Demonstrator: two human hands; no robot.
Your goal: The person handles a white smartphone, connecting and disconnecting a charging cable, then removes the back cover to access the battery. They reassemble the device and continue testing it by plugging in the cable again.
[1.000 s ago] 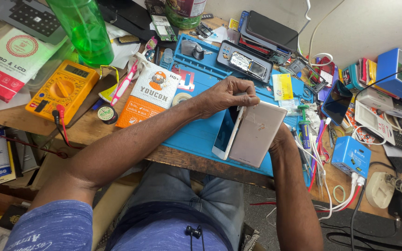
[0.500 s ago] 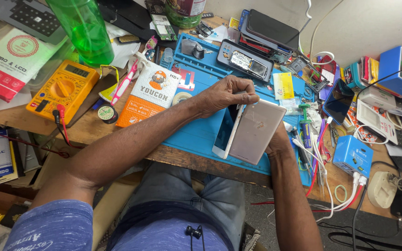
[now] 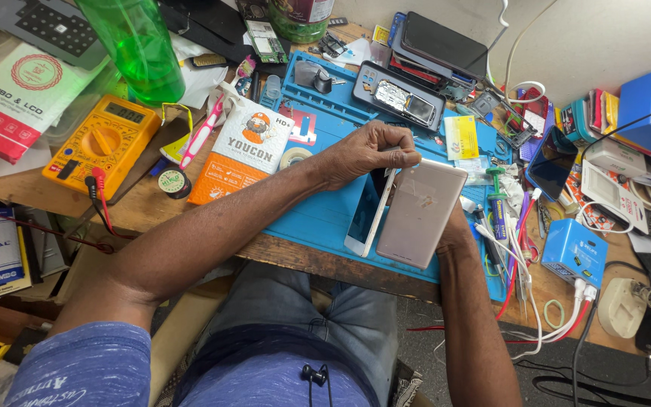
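Over the blue work mat point(image 3: 318, 218), I hold a phone tilted on edge, its pale gold back cover point(image 3: 421, 212) facing up and its white-framed screen part point(image 3: 367, 215) parted from it on the left side. My left hand point(image 3: 367, 151) pinches the phone's top edge where the two halves meet. My right hand point(image 3: 455, 226) is mostly hidden beneath the back cover and supports it from below.
A yellow multimeter point(image 3: 103, 143) with red and black leads, a green bottle point(image 3: 136, 47), an orange-and-white pouch point(image 3: 242, 154), a tape roll point(image 3: 293, 157), another opened phone point(image 3: 398, 96), a small blue box point(image 3: 575, 252), several cables and tools crowd the wooden bench point(image 3: 145, 207).
The phone has shifted slightly; the gap between screen and back cover looks a little wider at the top. Both hands stay in place.
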